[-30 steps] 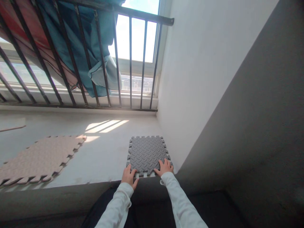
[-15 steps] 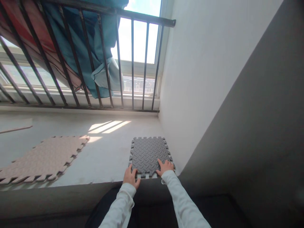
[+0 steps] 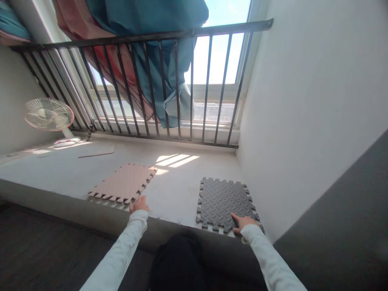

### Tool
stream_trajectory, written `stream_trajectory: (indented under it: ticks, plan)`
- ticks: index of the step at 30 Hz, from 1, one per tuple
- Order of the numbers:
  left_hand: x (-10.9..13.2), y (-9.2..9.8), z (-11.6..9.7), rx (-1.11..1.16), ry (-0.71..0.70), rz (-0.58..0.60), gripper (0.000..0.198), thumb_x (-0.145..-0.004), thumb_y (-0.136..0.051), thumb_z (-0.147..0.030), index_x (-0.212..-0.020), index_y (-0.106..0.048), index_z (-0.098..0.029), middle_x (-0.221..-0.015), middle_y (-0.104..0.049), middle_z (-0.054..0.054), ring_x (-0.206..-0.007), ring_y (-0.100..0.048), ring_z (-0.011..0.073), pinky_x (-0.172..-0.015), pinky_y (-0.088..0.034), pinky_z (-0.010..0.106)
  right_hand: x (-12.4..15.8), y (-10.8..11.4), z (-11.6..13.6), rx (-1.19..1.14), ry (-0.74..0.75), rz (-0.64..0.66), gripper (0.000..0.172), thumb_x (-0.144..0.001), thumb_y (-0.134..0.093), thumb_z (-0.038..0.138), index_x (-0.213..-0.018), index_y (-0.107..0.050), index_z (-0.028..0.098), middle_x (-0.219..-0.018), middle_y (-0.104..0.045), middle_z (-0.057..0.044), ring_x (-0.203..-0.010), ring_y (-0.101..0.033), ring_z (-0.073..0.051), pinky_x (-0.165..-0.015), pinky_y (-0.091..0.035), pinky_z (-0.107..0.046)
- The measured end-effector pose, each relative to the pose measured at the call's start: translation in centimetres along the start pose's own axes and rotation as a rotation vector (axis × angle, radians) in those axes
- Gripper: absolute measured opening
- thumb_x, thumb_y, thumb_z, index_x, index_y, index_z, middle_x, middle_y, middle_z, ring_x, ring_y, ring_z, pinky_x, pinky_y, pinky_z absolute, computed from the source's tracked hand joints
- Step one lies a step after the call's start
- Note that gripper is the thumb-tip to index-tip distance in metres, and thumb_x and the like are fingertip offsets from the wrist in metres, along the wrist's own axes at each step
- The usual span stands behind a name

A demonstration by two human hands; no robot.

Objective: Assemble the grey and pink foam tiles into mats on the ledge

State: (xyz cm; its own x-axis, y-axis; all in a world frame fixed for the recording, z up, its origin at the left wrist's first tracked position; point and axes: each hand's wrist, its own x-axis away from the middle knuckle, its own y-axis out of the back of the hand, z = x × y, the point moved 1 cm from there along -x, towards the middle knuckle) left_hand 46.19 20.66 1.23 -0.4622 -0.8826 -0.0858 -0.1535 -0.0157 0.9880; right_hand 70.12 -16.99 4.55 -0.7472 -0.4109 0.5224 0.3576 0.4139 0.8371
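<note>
**Right fingers lie flat on the gray mat (image 3: 222, 204), left hand (image 3: 139, 205) by the pink mat (image 3: 123, 184)**

Our right fingers (image 3: 237, 218) stretch out side by side, not pinching anything, and rest on the near corner of the gray mat. Our left fingers (image 3: 141, 201) sit close together at the near edge of the pink mat. They pinch nothing that we can see, but we cannot tell whether they touch the mat or stop just short of it.

Behind the right hand (image 3: 245, 223) and the left hand, white sleeves (image 3: 273, 258) run back toward us. Both mats are foam tiles with toothed, interlocking edges, and they lie flat on a concrete floor (image 3: 182, 202), well apart. The gray mat has a raised tread pattern and sits just beside a white wall (image 3: 297, 121). The pink mat lies to its left, with a patch of sunlight (image 3: 177, 161) near its far corner.

A dark ledge (image 3: 54, 204) runs along the near side of the floor, below our arms, and dark trousers (image 3: 178, 262) show beneath them. Farther out, a thin strip (image 3: 96, 153) lies on the floor, and a white fan (image 3: 48, 115) stands in the left corner. A black metal railing (image 3: 230, 27) crosses the window (image 3: 218, 60), with blue cloth (image 3: 145, 24) and red cloth (image 3: 112, 68) hanging over it.
</note>
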Motion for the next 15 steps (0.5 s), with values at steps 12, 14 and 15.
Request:
stream_trajectory:
  ticks: [12, 14, 15]
  plan:
    - [-7.4, 0.7, 6.4, -0.149, -0.144, 0.210, 0.031, -0.072, -0.038, -0.023, -0.092, -0.061, -0.022, -0.105, -0.061, 0.010, -0.094, -0.055, 0.0228, -0.079, -0.040, 0.038, 0.3, 0.2, 0.7, 0.027, -0.028, 0.005, 0.066, -0.075, -0.054, 0.041, -0.133, -0.023, 0.038, -0.118, -0.054, -0.014, -0.115, -0.044, -0.032, -0.083, -0.037, -0.043]
    - [-7.7, 0.6, 6.2, -0.126, -0.130, 0.172, 0.029, -0.073, -0.036, -0.027, -0.087, -0.061, -0.022, -0.098, -0.062, 0.010, -0.088, -0.056, 0.0234, -0.075, -0.041, 0.038, 0.5, 0.2, 0.8, 0.022, -0.042, 0.000, 0.067, -0.074, -0.054, 0.042, -0.133, -0.022, 0.039, -0.118, -0.054, -0.015, -0.113, -0.045, -0.031, -0.083, -0.037, -0.044]
    - [-7.9, 0.6, 6.0, -0.104, -0.126, 0.136, 0.030, -0.074, -0.034, -0.029, -0.085, -0.061, -0.021, -0.094, -0.063, 0.010, -0.084, -0.057, 0.0238, -0.073, -0.041, 0.039, 0.5, 0.2, 0.8, 0.014, -0.048, -0.002, 0.067, -0.074, -0.054, 0.042, -0.133, -0.023, 0.040, -0.118, -0.054, -0.015, -0.113, -0.046, -0.031, -0.082, -0.037, -0.044]
